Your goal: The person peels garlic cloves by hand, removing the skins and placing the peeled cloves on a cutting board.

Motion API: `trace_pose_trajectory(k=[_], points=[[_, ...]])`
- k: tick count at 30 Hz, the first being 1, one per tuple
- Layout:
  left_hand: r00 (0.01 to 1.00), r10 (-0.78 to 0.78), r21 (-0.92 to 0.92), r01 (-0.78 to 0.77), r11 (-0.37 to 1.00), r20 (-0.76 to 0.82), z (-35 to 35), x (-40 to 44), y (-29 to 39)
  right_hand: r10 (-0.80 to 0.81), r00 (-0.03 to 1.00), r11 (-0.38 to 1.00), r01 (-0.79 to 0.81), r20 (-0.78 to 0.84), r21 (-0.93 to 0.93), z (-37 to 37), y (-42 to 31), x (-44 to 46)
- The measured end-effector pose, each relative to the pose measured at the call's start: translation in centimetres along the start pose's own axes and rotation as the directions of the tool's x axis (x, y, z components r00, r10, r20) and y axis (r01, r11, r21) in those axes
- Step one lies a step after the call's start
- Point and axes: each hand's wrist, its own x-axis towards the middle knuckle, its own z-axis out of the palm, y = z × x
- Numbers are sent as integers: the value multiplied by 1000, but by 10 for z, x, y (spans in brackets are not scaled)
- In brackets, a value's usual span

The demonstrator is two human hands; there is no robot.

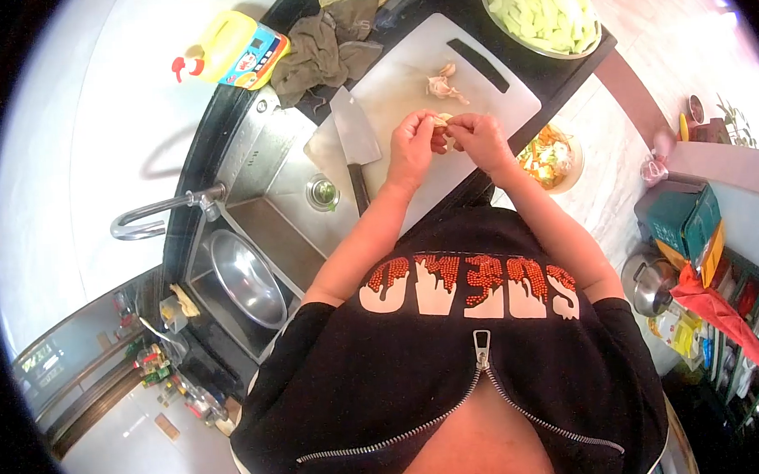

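Observation:
My left hand (416, 142) and my right hand (479, 142) meet over the white cutting board (405, 72), fingers pinched together. Between the fingertips is a small pale piece that looks like a garlic clove (444, 120); both hands seem to hold it. Just beyond them on the board lie garlic pieces and skins (445, 88). A cleaver (354, 128) rests on the board's left side, its dark handle pointing toward me.
A bowl of sliced green vegetable (541, 14) stands at the upper right. Left are a sink (286, 169), a faucet (164, 216), a metal bowl (248, 278), a cloth (323, 55) and a yellow jug (237, 51). A scrap-filled container (576, 160) sits right.

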Motion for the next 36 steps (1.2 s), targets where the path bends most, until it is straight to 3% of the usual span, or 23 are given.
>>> trace_pose_trajectory(k=[8,14,17,23,26,29,36], points=[[996,-79,-119,84,989,45,-5,5,-9,-122,992,977,113,-40,-180,0,-3,-3],[982,-145,-284,175,943,122,-8,6,-14,-174,980,980,162,-98,-118,3,8,1],[974,-177,-297,213,931,143,-8,6,-11,-250,968,958,244,-27,-148,-2,8,1],[966,-199,-247,235,940,163,-12,6,-10,-393,920,907,385,-11,-171,1,16,3],[990,-21,69,31,997,-142,-5,3,-5,-454,890,869,432,-42,-240,1,14,4],[976,144,191,-112,975,-161,-1,2,-3,-419,906,869,381,-58,-315,-1,5,-1],[1000,8,190,-3,982,-26,3,-1,7,-509,861,800,467,-14,-378,-1,7,1]])
